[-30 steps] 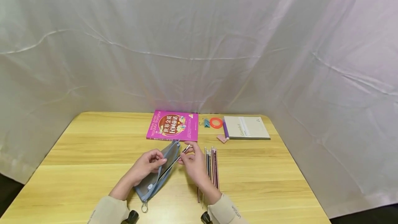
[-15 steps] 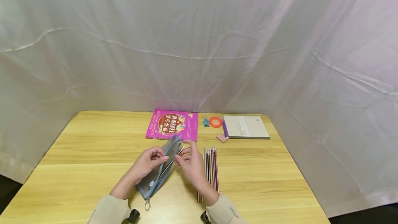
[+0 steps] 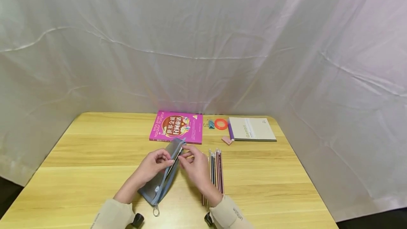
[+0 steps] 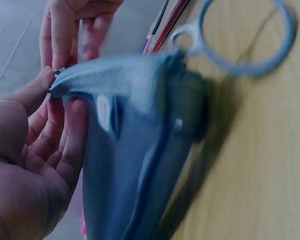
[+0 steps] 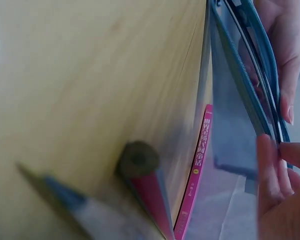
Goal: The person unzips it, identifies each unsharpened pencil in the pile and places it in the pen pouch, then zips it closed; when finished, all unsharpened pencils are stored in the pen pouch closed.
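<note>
A grey-blue zippered pencil case (image 3: 152, 186) stands tilted above the table, its mouth unzipped. With thumb and fingers my left hand (image 3: 154, 167) pinches one edge of that mouth. A slim dark pencil (image 5: 262, 82) lies lengthwise inside the opening, only its pale end at the top. My right hand (image 3: 197, 169) has its thumb and fingertips round the pencil's end, right at the far end of the zip. A metal ring (image 3: 156, 211) dangles from the case's near corner. Several pencils (image 3: 217, 169) lie side by side under and beside my right forearm.
Farther back on the table (image 3: 79, 144) lies a pink book (image 3: 198, 130). Right of it are a teal binder clip (image 3: 211, 124), an orange tape roll (image 3: 217, 124), a pink eraser (image 3: 226, 140), a purple marker (image 3: 231, 131) and a pale notebook (image 3: 262, 128). Grey cloth (image 3: 203, 45) hangs behind.
The pencil has slid down into the case, its end now level with the opening. My right hand has shifted left with it, closer to my left hand, which still pinches the edge.
</note>
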Tool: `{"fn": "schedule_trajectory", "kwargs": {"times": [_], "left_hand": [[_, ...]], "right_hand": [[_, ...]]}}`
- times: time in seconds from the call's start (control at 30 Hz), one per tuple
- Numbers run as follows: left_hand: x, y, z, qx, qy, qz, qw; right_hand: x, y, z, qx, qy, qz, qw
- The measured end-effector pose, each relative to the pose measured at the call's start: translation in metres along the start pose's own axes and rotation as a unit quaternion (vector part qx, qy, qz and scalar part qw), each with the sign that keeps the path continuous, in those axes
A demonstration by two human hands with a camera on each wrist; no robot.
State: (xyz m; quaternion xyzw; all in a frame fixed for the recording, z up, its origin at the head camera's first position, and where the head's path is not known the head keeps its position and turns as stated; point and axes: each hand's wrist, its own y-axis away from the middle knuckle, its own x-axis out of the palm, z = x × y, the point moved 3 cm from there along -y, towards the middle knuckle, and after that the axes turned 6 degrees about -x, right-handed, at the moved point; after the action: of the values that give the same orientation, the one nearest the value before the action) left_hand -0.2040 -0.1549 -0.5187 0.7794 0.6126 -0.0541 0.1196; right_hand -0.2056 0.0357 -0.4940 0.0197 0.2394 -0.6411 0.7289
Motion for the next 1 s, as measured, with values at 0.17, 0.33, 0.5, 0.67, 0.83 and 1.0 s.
{"fn": "schedule_trajectory", "kwargs": {"times": [0.17,0.33,0.5,0.67,0.83,1.0], "left_hand": [[-0.004,0.0,0.003,0.004,-0.011,0.009,0.9999],[-0.013,0.0,0.005,0.014,-0.057,-0.005,0.9982],[-0.02,0.0,0.001,0.041,-0.098,0.0,0.9943],[-0.024,0.001,0.003,0.035,-0.092,0.001,0.9952],[-0.028,0.0,0.008,0.025,-0.084,0.005,0.9961],[-0.03,0.001,0.012,0.021,-0.077,0.025,0.9965]], "right_hand": [[0.0,-0.001,-0.003,-0.002,0.073,0.027,0.997],[0.002,0.002,-0.004,-0.004,0.136,0.112,0.984],[-0.003,0.004,-0.003,0.001,0.117,0.168,0.979],[-0.026,0.001,-0.003,0.011,0.039,0.177,0.983],[-0.067,-0.007,-0.015,0.043,0.007,0.128,0.991],[-0.111,-0.01,-0.043,0.103,0.015,0.052,0.993]]}}
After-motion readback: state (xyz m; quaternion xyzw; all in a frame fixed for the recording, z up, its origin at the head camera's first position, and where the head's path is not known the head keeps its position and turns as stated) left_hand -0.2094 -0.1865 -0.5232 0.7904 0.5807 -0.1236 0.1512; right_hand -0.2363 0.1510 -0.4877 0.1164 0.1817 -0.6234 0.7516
